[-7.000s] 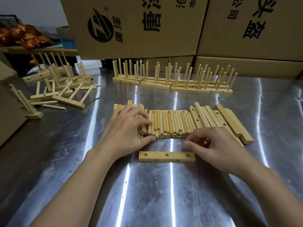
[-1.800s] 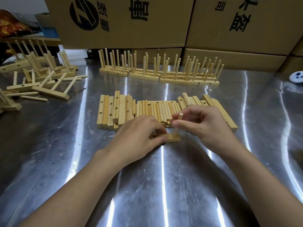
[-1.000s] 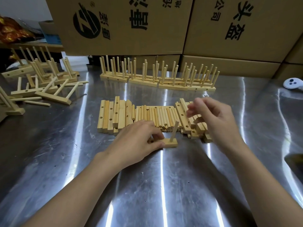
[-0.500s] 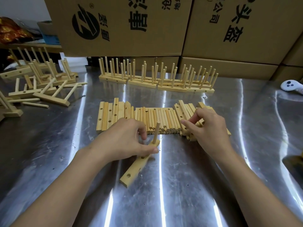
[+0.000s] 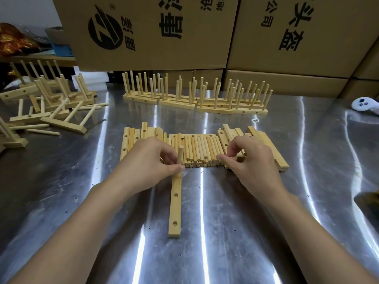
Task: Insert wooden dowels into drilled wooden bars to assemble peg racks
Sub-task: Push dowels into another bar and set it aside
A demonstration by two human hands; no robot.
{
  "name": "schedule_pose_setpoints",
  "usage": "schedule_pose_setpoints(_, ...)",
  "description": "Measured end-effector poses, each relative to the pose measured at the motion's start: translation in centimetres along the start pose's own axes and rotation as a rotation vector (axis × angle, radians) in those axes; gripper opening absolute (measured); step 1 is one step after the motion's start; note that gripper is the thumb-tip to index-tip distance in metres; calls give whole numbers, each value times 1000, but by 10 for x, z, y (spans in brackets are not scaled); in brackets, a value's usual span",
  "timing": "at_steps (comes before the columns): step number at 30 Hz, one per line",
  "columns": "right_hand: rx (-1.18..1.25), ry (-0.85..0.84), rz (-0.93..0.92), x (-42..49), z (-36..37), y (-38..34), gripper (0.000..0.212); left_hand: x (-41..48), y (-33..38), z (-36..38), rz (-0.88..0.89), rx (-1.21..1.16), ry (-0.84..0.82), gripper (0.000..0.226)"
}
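One bar [image 5: 175, 203] lay on the table [image 5: 235, 222], pointing away, a dowel [image 5: 180, 155] upright in its far hole. Person's left hand [image 5: 147, 162] pinched the bar's far end, thumb at the dowel's foot. Their right hand [image 5: 254, 162] hovered palm-down, fingers curled over loose dowels [image 5: 201, 148]; grasp could not be told.

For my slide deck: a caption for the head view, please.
Left hand holds a bar with one dowel in; right hand at the dowel pile.
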State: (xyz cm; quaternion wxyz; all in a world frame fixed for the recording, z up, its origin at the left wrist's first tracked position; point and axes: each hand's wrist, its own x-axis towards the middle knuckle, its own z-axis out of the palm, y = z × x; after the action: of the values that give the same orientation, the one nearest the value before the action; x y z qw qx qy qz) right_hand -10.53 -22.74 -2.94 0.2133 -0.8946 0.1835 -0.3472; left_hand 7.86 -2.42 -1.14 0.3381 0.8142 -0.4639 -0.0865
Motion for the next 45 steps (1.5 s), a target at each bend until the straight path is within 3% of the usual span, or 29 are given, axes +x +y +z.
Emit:
schedule_pose_setpoints(12, -31, -23, -54, -5, 9, -6, 32, -3, 3, -12, -116, 62, 29, 30)
schedule_pose_setpoints(27, -71, -101, -95, -6, 31, -15, 19, -3, 4, -13, -132, 69, -9, 31)
schedule_pose_setpoints(45, -66, -126, -53, -4, 33, -13, 28, -4, 3, -15, -120, 21, -41, 32)
